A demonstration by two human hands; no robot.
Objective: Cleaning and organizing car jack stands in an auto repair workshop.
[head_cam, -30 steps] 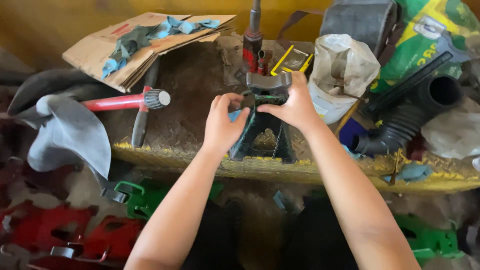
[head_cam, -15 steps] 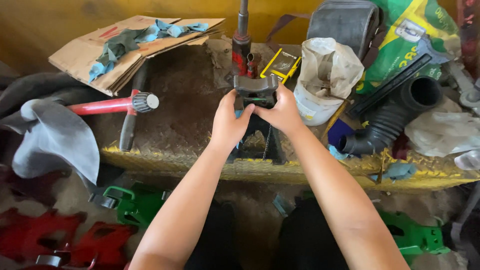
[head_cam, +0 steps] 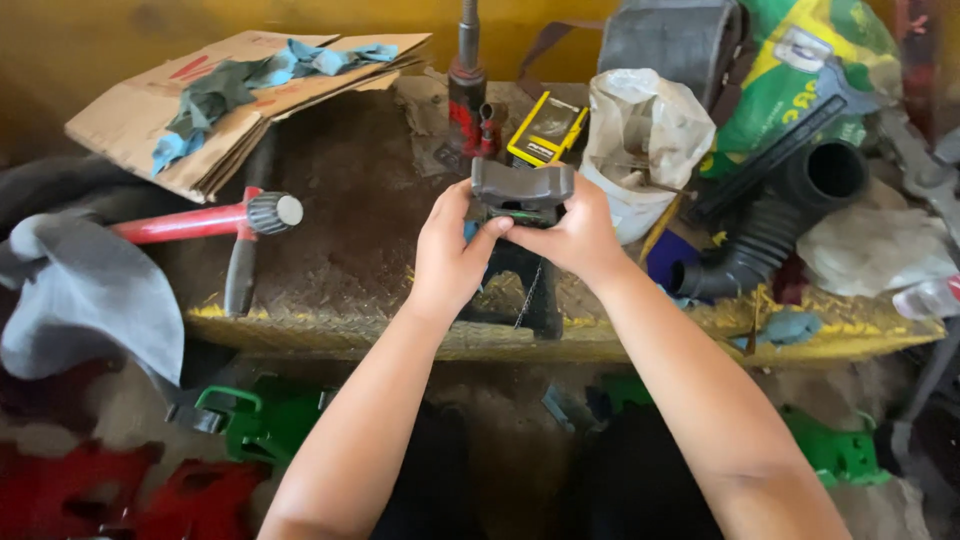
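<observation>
While gripped: jack stand [head_cam: 520, 250], both hands

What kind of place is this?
Probably a car repair workshop: both hands grip a dark metal jack stand on a grimy steel workbench, beside a black ribbed rubber hose.

A folded cardboard sheet [head_cam: 215, 100] with blue-green rags [head_cam: 250, 80] on it lies at the back left of the dirty workbench [head_cam: 340, 230]. Just in front of the cardboard lies a red-handled tool [head_cam: 200, 220]; far right of it sit a black corrugated hose [head_cam: 790, 215] and a white plastic bag [head_cam: 645, 135].
</observation>
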